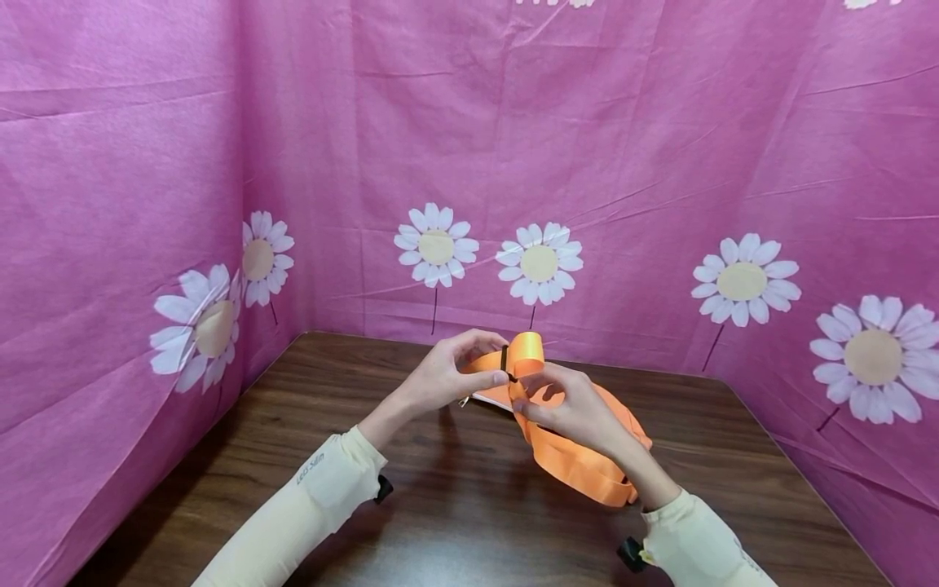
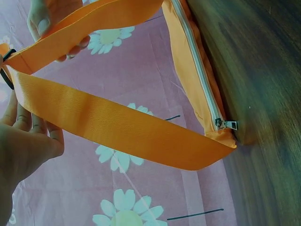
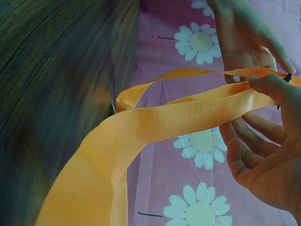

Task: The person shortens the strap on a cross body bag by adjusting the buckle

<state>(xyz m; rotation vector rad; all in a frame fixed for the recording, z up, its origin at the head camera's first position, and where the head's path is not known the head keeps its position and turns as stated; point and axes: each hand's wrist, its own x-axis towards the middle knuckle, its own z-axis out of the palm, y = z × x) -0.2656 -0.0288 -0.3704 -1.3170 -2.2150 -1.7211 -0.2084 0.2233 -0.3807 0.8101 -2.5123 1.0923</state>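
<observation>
An orange zippered bag [image 1: 622, 416] lies on the table, its webbing strap [image 1: 583, 477] lifted in front of it. My left hand [image 1: 433, 379] pinches the strap at a black slide buckle [image 1: 504, 359], thumb on the near side. Just right of the buckle, a loop of strap [image 1: 526, 352] stands up. My right hand [image 1: 579, 408] pinches the strap below that loop; the right wrist view shows its thumb above the doubled webbing [image 3: 197, 110] and fingers beneath. In the left wrist view, a pale zipper [image 2: 200, 56] runs along the bag to a metal pull [image 2: 230, 125].
The dark wood table [image 1: 330, 522] extends around the bag. Pink cloth [image 1: 623, 122] printed with white daisies hangs at the back and both sides. Pale sleeves [image 1: 308, 497] cover both forearms, with black pieces under the wrists.
</observation>
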